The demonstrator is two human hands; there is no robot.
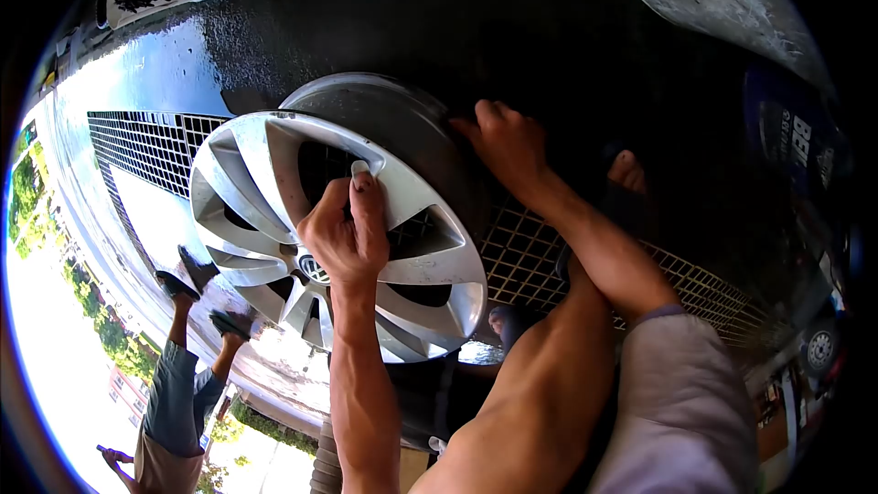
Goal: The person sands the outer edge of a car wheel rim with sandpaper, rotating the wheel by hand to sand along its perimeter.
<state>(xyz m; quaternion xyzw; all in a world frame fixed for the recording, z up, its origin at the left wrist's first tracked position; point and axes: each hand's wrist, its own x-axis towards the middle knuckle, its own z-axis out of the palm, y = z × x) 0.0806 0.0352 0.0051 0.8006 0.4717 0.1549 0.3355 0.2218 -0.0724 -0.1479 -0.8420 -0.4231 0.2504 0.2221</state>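
Note:
A silver multi-spoke alloy wheel rim (412, 270), with no tyre on it, leans tilted in front of me with a round badge (313, 269) at its hub. My left hand (346, 230) is closed around a spoke near the hub, its thumb lying up along the face and its fingers curled into the opening. On the other side, my right hand (508, 144) is closed beside the rim's dark barrel (430, 142), its fingertips reaching to the barrel's edge. Shadow hides whatever those fingers hold, if anything.
A metal floor grate (526, 252) runs beneath the wheel, over dark, wet ground. My bare knee (521, 393) is close below the rim. Another person (178, 402) stands at lower left. A dark blue container with lettering (791, 133) is at right, and a pale, scuffed surface (722, 0) at upper right.

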